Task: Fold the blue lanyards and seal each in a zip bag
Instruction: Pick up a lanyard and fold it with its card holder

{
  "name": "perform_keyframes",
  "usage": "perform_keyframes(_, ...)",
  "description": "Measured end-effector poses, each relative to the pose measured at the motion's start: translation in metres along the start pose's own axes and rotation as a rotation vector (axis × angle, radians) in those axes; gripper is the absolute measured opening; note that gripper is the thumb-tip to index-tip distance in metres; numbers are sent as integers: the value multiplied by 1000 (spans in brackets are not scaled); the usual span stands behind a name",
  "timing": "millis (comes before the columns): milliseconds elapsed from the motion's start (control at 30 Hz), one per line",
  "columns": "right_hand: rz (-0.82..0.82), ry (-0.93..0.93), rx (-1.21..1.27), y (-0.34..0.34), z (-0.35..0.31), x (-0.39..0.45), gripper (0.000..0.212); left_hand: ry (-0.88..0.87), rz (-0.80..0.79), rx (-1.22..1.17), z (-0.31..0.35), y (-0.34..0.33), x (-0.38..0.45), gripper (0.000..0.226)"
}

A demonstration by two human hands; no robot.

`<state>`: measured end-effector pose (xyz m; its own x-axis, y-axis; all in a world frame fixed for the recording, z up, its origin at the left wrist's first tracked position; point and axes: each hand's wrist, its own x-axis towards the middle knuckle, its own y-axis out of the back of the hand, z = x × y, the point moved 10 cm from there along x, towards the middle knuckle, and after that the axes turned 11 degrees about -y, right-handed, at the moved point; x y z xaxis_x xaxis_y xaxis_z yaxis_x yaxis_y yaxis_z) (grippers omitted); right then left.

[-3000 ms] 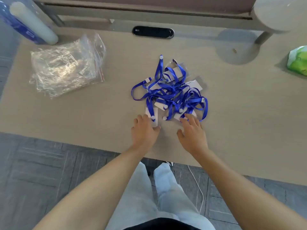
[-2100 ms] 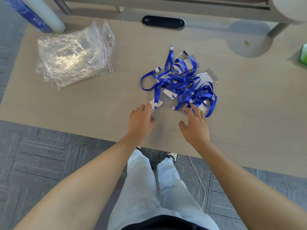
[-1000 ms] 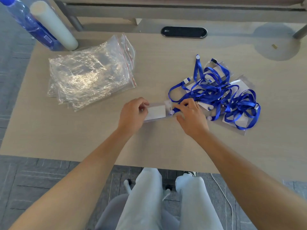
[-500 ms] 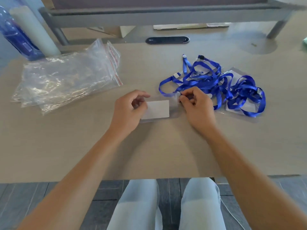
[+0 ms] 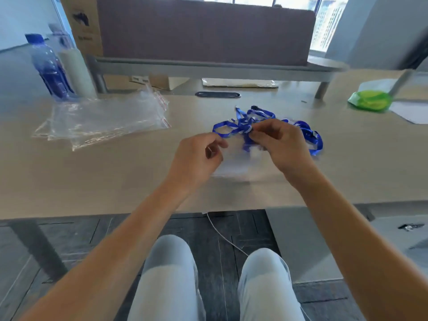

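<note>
Though motion blur smears the centre of the frame, the main items read. Right hand (image 5: 281, 144): thumb and forefinger pinching a strap at the near edge of the blue lanyards (image 5: 250, 122), which lie tangled on the bench (image 5: 115, 177) just right of centre; the right hand covers the middle of the tangle, so the count of lanyards cannot be told. Left hand (image 5: 196, 158): fingers curled, tips at the left end of a badge holder (image 5: 234, 167), a pale blurred rectangle between the two hands; whether it grips the holder or only touches it is hard to make out. Holder's link to the pinched strap lost in blur. Stack of zip bags (image 5: 104, 119) at centre left, red seal lines on its right edge, well apart from the hands. Upper left: water bottle (image 5: 49, 68) beside a white roll (image 5: 77, 70). Right edge: green packet (image 5: 369, 100), partly cut by a metal leg.

Against half a second ago: view has tipped up, showing the far divider and windows; right hand has risen over the tangle; holder now blurred where it was sharp.
</note>
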<state>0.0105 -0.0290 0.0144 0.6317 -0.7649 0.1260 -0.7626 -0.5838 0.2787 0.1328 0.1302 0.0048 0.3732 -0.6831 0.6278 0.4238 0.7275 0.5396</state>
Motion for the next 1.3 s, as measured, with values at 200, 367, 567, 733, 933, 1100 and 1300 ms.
perform_keyframes(200, -29, 151, -220, -14, -14, 4, 20, 65, 99, -43, -10, 6, 21, 23)
perform_keyframes(367, -55, 101, -189, -25, -3, 38, 19, 63, 47, -10, -36, -3, 52, 19)
perform_keyframes(567, -130, 134, -82, -52, -3, 90, 14, 28, 60, 13, -70, -6, 90, 19)
perform_keyframes(733, -177, 148, -149, -70, 7, 125, 21, 86, 46, -41, -103, -12, 100, 18)
perform_keyframes(933, -232, 195, -228, -79, 15, 130, 15, 139, 86, -118, -120, -18, 85, 18)
perform_keyframes(1100, -180, 186, -155, -77, 24, 127, 15, 159, 93, -145, -123, -28, 78, 9)
perform_keyframes(1300, -180, 240, -202, -81, 21, 119, 17, 75, 100, -119, -117, -31, 79, 13)
